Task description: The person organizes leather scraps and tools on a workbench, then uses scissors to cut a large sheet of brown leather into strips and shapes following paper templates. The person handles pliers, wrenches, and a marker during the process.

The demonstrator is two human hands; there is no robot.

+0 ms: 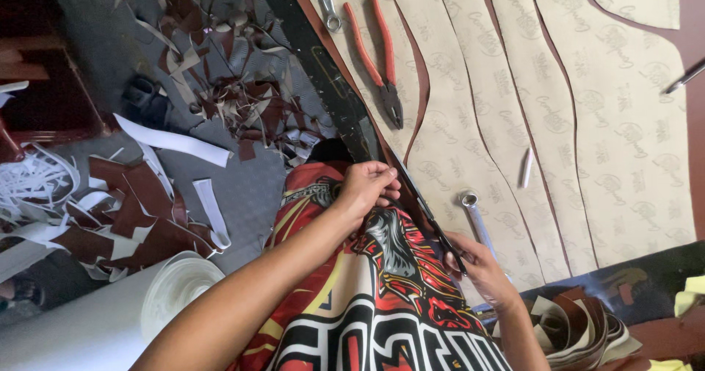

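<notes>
Right hand point(481, 264) is gripping black scissors point(433, 220); left hand point(367, 187) is pinching one beige printed sheet's point(448, 158) edge beside red-handled pliers point(374, 55).

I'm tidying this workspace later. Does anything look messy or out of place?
Yes: brown and white offcut scraps lie strewn across the floor at left, by a white roll. Red-handled pliers rest on the patterned sheets.

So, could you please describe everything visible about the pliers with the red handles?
The pliers lie flat on a beige patterned sheet, near the dark table edge. They have two long red handles, slightly spread, and dark metal jaws that look closed, pointing toward the person. A silver wrench lies beside the handles. Neither hand touches the pliers.
</notes>
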